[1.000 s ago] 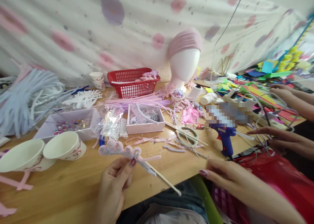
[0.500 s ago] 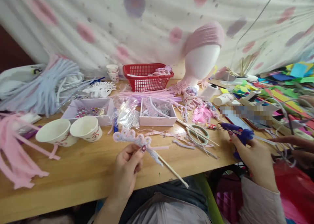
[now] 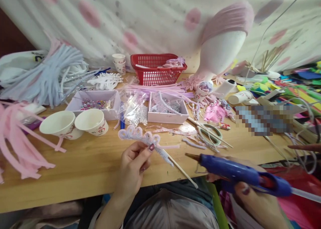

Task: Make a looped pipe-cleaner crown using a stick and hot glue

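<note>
The glue gun [image 3: 240, 173] has come up off the right side of the table [image 3: 85, 175] since the earlier frame; the right hand [image 3: 263, 202] has it now, fingers wrapped round the handle, nozzle aimed left. The tip's near the loopy fuzzy strip [image 3: 139, 136] but not touching it. That strip's in the left hand [image 3: 134, 165], pinched tight between thumb and fingers over the front of the table, loops facing up, with a wooden stick [image 3: 184, 170] poking out down and to the right. Just past it there's a white box [image 3: 168, 117] of bits, and two paper cups [image 3: 91, 122] sit off to the left. Red basket [image 3: 157, 71] and foam head [image 3: 220, 55] are at the back.
</note>
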Action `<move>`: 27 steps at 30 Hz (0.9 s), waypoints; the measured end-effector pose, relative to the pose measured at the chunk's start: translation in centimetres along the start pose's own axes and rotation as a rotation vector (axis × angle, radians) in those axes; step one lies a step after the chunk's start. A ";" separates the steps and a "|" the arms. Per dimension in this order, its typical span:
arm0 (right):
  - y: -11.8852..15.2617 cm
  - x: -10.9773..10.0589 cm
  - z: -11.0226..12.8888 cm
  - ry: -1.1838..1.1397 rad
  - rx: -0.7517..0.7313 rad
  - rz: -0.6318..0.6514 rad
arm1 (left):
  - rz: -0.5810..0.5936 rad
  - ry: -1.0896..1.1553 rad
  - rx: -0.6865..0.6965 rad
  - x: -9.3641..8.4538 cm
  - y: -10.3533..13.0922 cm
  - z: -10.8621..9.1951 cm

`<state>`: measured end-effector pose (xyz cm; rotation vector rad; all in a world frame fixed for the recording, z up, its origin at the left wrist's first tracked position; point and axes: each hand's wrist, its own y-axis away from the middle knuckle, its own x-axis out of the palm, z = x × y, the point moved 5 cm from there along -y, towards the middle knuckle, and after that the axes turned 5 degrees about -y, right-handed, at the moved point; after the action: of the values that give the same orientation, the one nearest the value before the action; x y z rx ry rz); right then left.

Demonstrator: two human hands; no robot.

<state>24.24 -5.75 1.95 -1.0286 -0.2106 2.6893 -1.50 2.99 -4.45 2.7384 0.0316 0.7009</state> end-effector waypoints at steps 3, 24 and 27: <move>-1.1 3.8 2.9 -0.299 -0.135 0.280 | 0.020 0.019 -0.003 0.1 -0.1 0.0; -1.0 5.5 2.3 -0.481 -0.192 0.247 | 0.027 -0.005 -0.052 -0.6 0.2 0.4; -1.0 5.7 2.4 -0.502 -0.204 0.234 | 0.039 -0.005 -0.050 -0.4 0.3 0.4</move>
<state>18.77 -3.24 0.35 -0.4209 -0.4922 3.1528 -1.71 2.57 -4.85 2.6996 -0.0400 0.6955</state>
